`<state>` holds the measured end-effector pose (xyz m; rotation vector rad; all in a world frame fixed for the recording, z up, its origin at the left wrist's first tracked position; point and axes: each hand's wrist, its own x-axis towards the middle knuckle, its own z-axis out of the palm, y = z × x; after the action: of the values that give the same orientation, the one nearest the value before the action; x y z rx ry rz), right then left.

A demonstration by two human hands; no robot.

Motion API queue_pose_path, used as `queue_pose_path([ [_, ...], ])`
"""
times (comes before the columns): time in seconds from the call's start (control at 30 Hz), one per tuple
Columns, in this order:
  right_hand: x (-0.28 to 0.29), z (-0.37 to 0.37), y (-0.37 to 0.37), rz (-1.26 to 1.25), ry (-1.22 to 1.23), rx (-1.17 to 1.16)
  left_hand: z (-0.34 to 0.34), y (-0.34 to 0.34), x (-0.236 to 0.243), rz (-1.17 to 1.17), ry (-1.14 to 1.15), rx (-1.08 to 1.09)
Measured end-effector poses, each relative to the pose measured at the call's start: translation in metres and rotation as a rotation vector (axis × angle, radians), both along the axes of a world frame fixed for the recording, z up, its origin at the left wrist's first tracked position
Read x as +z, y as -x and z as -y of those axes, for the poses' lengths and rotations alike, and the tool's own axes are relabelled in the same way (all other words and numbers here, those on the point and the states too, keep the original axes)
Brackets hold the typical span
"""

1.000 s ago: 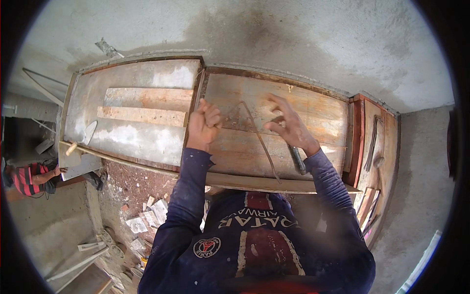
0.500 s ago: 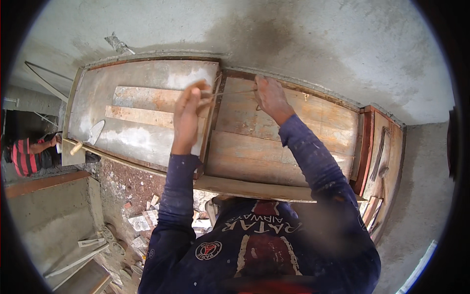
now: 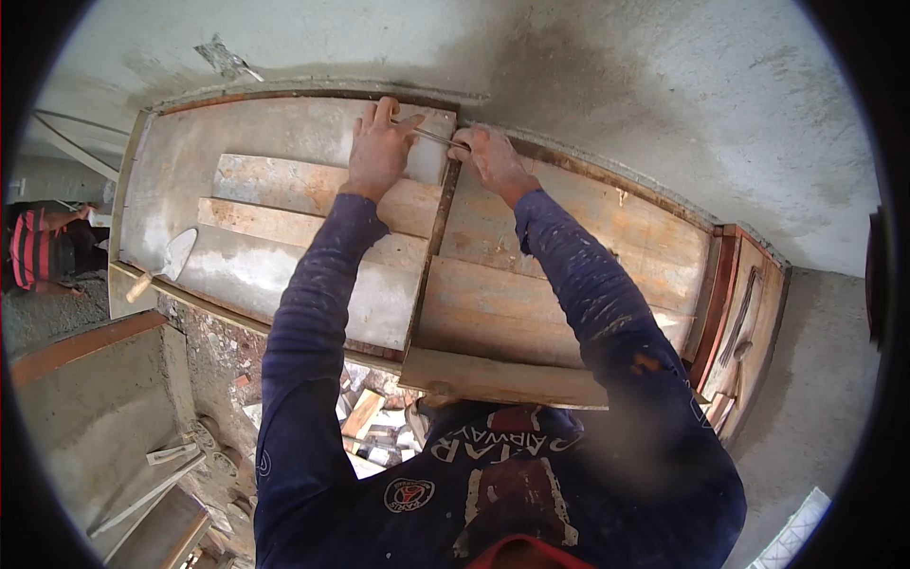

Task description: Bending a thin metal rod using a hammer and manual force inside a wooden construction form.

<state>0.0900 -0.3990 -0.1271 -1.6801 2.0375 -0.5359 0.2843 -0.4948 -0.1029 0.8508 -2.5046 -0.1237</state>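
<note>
My left hand point(image 3: 379, 156) is at the upper end of the left formwork panel point(image 3: 161, 180), its fingers bent around one end of a thin metal rod point(image 3: 434, 137). My right hand point(image 3: 488, 161) grips the rod just right of it, over the divider point(image 3: 436, 228) between the pale left panel and the rusty-stained board section point(image 3: 559, 303). Two loose planks point(image 3: 256, 213) lie on the left panel below my left hand. A trowel point(image 3: 175, 256) with a wooden handle lies near its lower left corner.
A person in a red-striped top point(image 3: 33, 247) is at the far left. A concrete wall point(image 3: 616, 85) runs behind the formwork. A red-edged section point(image 3: 749, 313) at right holds thin rods. Broken boards and rubble point(image 3: 365, 412) lie on the ground below.
Both hands have moved up to the top of the divider and closed on the thin rod, which is raised off the right board. My view has shifted slightly.
</note>
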Motion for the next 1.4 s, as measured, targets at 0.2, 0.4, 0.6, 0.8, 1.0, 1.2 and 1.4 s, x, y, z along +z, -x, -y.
queue_pose_path([
  [0.2, -0.022, -0.025, 0.015, 0.221, 0.049, 0.084, 0.017, -0.017, -0.027, -0.01, -0.059, -0.023],
  [0.4, -0.071, -0.065, 0.015, 0.089, -0.036, 0.062, 0.003, -0.015, -0.031, -0.118, -0.159, -0.061],
  [0.6, -0.077, -0.061, 0.004, -0.067, -0.064, 0.04, 0.003, -0.009, -0.028, -0.129, -0.15, -0.009],
  [0.8, -0.083, -0.047, 0.003, -0.136, -0.017, -0.084, 0.019, -0.006, -0.037, -0.02, -0.173, -0.053],
  [1.0, -0.089, -0.038, 0.0, -0.095, -0.015, -0.132, 0.017, -0.006, -0.039, -0.088, -0.107, -0.031],
  [1.2, -0.091, -0.037, 0.001, -0.058, -0.041, -0.115, 0.019, -0.01, -0.038, -0.166, -0.115, -0.092],
  [1.4, -0.09, -0.039, -0.004, -0.144, -0.006, -0.134, 0.017, -0.01, -0.037, -0.187, -0.124, -0.102],
])
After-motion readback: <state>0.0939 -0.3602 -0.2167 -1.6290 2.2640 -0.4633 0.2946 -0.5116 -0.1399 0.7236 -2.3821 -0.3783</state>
